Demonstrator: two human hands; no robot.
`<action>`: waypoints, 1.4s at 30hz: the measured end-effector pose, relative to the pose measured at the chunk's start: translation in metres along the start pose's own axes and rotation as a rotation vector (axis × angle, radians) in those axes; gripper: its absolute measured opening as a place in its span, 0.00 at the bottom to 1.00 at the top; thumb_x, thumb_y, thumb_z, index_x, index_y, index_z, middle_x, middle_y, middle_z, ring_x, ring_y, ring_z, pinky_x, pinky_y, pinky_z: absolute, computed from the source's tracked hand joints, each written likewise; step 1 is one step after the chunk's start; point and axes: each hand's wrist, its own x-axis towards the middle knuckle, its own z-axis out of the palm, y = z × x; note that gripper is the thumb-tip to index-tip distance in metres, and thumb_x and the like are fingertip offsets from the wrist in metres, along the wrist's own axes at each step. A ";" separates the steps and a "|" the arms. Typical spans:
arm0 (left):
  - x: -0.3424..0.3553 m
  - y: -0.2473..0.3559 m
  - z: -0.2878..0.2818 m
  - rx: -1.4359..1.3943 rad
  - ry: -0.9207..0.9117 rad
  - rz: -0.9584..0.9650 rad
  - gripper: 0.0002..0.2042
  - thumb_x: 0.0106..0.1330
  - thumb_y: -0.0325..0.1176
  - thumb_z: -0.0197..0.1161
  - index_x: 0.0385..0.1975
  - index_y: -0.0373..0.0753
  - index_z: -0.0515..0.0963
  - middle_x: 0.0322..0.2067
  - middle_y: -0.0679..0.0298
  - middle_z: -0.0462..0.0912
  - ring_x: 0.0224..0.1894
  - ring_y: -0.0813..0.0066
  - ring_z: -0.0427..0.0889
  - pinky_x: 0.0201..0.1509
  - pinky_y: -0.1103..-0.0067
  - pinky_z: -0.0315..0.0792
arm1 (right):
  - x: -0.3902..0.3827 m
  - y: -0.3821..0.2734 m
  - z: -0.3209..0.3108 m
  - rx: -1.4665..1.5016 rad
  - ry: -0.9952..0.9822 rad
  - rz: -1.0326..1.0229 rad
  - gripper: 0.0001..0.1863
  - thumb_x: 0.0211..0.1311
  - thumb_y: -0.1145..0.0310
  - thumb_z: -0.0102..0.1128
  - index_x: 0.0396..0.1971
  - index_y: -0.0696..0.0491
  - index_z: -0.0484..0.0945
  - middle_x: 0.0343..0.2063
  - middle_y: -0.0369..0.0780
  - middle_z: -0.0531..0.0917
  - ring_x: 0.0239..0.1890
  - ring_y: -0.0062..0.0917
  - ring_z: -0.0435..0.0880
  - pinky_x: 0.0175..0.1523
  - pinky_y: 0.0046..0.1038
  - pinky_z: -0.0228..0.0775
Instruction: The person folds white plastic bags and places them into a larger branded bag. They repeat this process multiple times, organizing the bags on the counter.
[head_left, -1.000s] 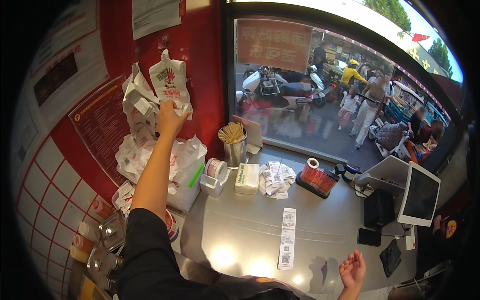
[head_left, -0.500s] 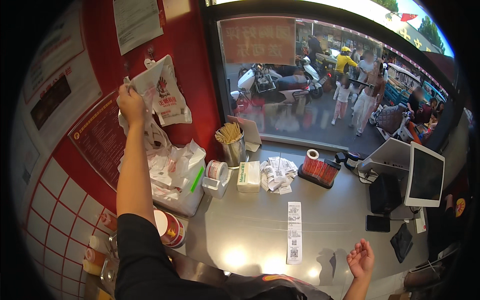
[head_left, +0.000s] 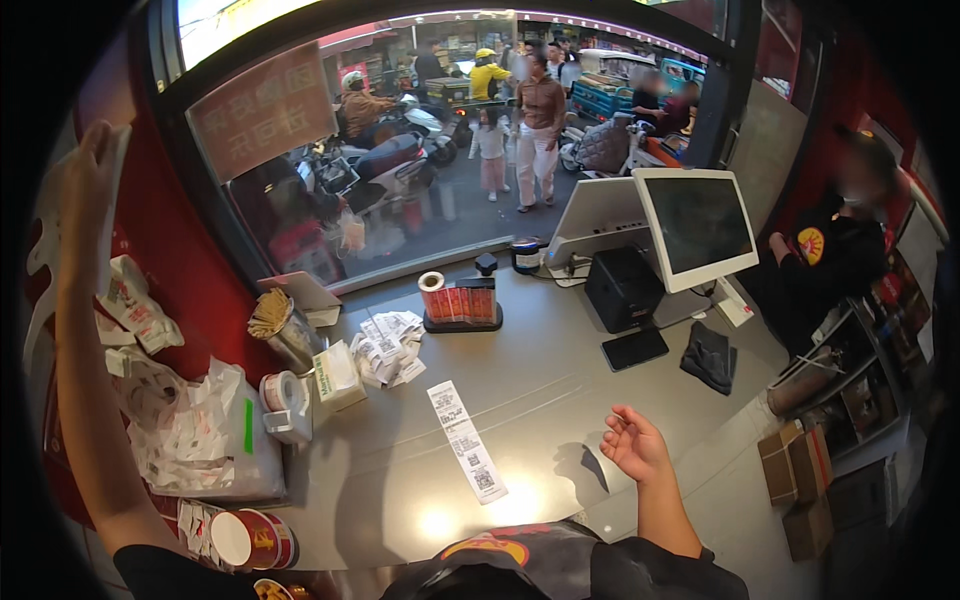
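My left hand (head_left: 92, 165) is raised at the far left, its fingers closed on a white plastic bag (head_left: 48, 215) that hangs down beside the forearm. Below it, more white printed bags (head_left: 140, 310) hang by the red wall. Over the counter (head_left: 540, 420), my right hand (head_left: 637, 445) is held palm up, fingers loosely curled and apart, with nothing in it. A long printed receipt (head_left: 466, 440) lies flat on the counter to the left of that hand.
A bin of small white packets (head_left: 195, 440), a tape dispenser (head_left: 288, 405), a cup of wooden sticks (head_left: 285, 330), napkins (head_left: 338, 375) and piled receipts (head_left: 388, 348) line the left. A label roll (head_left: 462, 305), screen (head_left: 697, 225) and phone (head_left: 635, 349) stand farther right. Another person (head_left: 835, 240) is at the right.
The view has turned right. My left hand has the bag apart from the hanging bags, where it was gripping at the hook. My right hand stays raised over the counter.
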 end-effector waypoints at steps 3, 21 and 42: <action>-0.082 0.113 0.012 -0.334 -0.474 0.144 0.07 0.60 0.30 0.55 0.29 0.32 0.71 0.24 0.55 0.78 0.29 0.68 0.79 0.33 0.77 0.69 | -0.008 -0.010 -0.010 -0.037 0.010 -0.026 0.11 0.65 0.62 0.46 0.39 0.53 0.72 0.31 0.37 0.77 0.28 0.25 0.76 0.37 0.29 0.71; -0.223 0.368 0.024 -1.179 -0.116 0.936 0.13 0.42 0.29 0.61 0.30 0.40 0.74 0.25 0.66 0.74 0.18 0.76 0.67 0.15 0.79 0.58 | -0.004 -0.094 0.048 -1.223 -0.002 -0.887 0.06 0.44 0.74 0.64 0.25 0.53 0.79 0.24 0.35 0.80 0.30 0.25 0.78 0.37 0.26 0.67; -0.491 0.360 0.039 -0.931 -1.146 0.288 0.08 0.47 0.37 0.64 0.22 0.41 0.77 0.30 0.61 0.78 0.36 0.61 0.76 0.39 0.70 0.70 | 0.111 -0.198 -0.230 -1.936 0.869 -0.726 0.10 0.44 0.63 0.67 0.25 0.52 0.81 0.31 0.39 0.76 0.37 0.36 0.74 0.42 0.36 0.68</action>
